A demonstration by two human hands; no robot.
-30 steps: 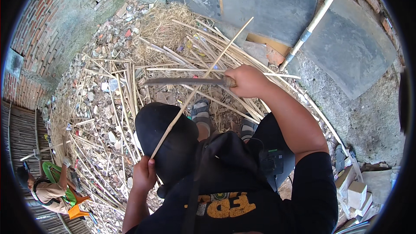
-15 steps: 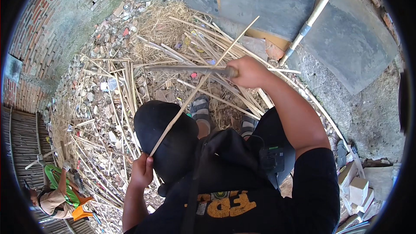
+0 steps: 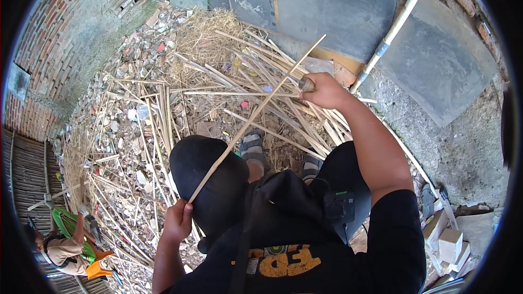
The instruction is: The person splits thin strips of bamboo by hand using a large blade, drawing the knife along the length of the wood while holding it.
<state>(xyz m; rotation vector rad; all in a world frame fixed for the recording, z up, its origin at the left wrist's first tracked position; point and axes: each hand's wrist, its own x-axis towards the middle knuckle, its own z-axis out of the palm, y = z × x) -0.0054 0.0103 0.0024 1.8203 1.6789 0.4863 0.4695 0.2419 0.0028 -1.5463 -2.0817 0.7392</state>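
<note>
My left hand [image 3: 175, 220] is closed around the near end of a long, thin bamboo strip [image 3: 235, 138]. The strip runs slantwise across my black-clad left knee [image 3: 210, 166] and up toward the far right. My right hand [image 3: 326, 91] grips the wooden handle [image 3: 306, 84] of a machete. Its blade [image 3: 293, 78] shows only as a short dark piece beside the upper part of the strip; whether they touch, I cannot tell.
Split bamboo strips [image 3: 261, 68] lie heaped over rubble ahead, near dry straw [image 3: 204, 35]. A pale pole [image 3: 393, 30] leans on the right-hand wall. At the far lower left a person [image 3: 68, 247] sits low. White blocks [image 3: 451, 245] lie at lower right.
The machete has swung from lying crosswise over the strip to pointing away, its blade now foreshortened. My right hand has shifted slightly right. My left hand stays on the strip.
</note>
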